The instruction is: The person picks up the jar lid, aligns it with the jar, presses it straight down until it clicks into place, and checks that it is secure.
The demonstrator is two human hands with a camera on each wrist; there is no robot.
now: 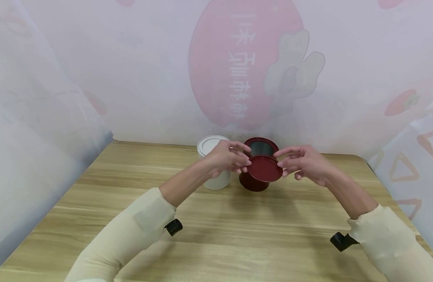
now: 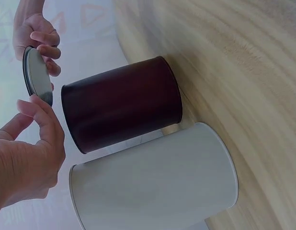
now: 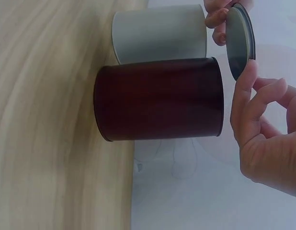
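Red lid (image 1: 264,169) pinched at its rim by left hand (image 1: 226,158) and right hand (image 1: 305,162), above open red tin (image 1: 257,164); white tin (image 1: 213,161) touching it, left.

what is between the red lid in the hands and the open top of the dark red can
Nothing visible. Both hands, left hand and right hand, pinch the red lid by its rim, just in front of and above the open mouth of the dark red can. The white can stands to the left, still lidded, clear of the gap.
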